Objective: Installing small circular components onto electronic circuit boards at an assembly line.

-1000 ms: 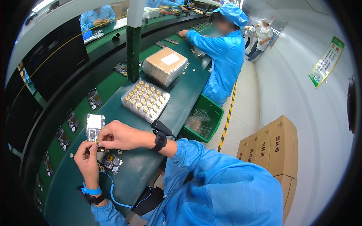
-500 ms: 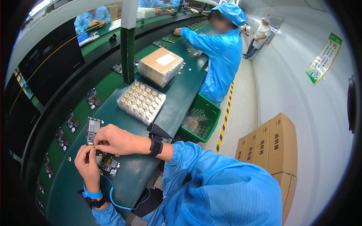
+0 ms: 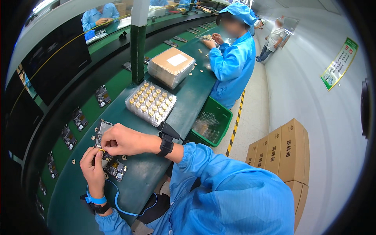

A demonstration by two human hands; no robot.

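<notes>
The right hand point(image 3: 123, 141) had its thumb and forefinger pinched on a curved yellow piece point(image 3: 102, 150); the left hand point(image 3: 93, 168) had its fingers drawn together just beside it, though what they clamped was hidden. Beyond the right knuckles a circuit board with a silver shield point(image 3: 105, 126) showed in part, and whether it was held or lay on the tabletop point(image 3: 74, 192) I couldn't tell. Such close work seemed to call for a light pinch, any steadying pressure kept to the board's edges, and the coiled blue cord point(image 3: 116, 196) from the left wrist's blue strap point(image 3: 95, 199) kept clear of the second circuit board point(image 3: 116, 169), which lay nearer the body amid small beige pieces point(image 3: 124, 158). Farther out stood a clear plastic tray of round gold-coloured parts point(image 3: 137, 111), then a film-wrapped brown stack point(image 3: 166, 64) with a white label point(image 3: 177, 60), its print too small to read. To the right, brown cartons point(image 3: 288, 152) bore bold dark characters and small emblems, and a green-edged poster point(image 3: 340, 64) on the wall carried a red heading above finer dark lines.
</notes>
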